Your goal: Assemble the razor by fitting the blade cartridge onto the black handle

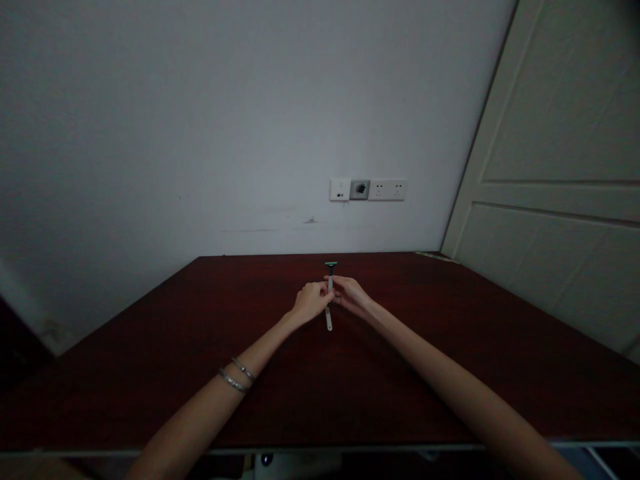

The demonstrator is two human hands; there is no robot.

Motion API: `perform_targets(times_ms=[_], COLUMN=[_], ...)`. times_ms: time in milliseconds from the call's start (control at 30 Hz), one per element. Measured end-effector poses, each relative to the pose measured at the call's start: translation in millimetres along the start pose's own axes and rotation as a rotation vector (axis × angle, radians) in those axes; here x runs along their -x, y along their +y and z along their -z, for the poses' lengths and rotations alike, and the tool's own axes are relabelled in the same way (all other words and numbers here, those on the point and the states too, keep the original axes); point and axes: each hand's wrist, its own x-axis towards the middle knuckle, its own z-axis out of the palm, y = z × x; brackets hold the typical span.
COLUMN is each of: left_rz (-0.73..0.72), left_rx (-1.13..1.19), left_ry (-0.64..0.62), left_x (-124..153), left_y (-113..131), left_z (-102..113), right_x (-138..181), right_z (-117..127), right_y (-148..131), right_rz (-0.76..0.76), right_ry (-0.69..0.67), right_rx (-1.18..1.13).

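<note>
A razor (329, 320) with a pale handle and a green-edged, T-shaped head is held upright in the middle of the view, head pointing away from me. My left hand (311, 300) is closed on the handle, its thumb lying across the middle. From the other side my right hand (353, 293) grips the handle higher up, just below the head, with its fingers partly hidden behind it. The lower end of the handle, which has a small hole, sticks out below both hands.
Beneath my hands spreads a dark red-brown table (175, 347), its back edge against a white wall (200, 133). Wall sockets (387, 190) sit above the table. A pale panelled door (565, 187) stands along the right, and a thin flat strip (437, 257) lies at the back right corner.
</note>
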Motion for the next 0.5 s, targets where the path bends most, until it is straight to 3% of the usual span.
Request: perform_targets(times_ms=[167,300,400,500], left_rz=[-0.012,0.041,0.241,0.488], left_rx=[0.168,0.570,0.952,1.291], left_ry=[0.034,0.207,0.321,0.239], left_x=[-2,-13,-27,-41], left_y=[-9,-19,-24,-26], left_z=[2,10,18,24], right_x=[5,11,15,17], right_z=[-7,-12,-15,-16], right_y=[-4,-9,-9,-3], right_rz=[0.080,0.092,0.085,0.065], right_ry=[0.104,0.138,0.134,0.111], right_rx=[0.051,0.037,0.017,-0.005])
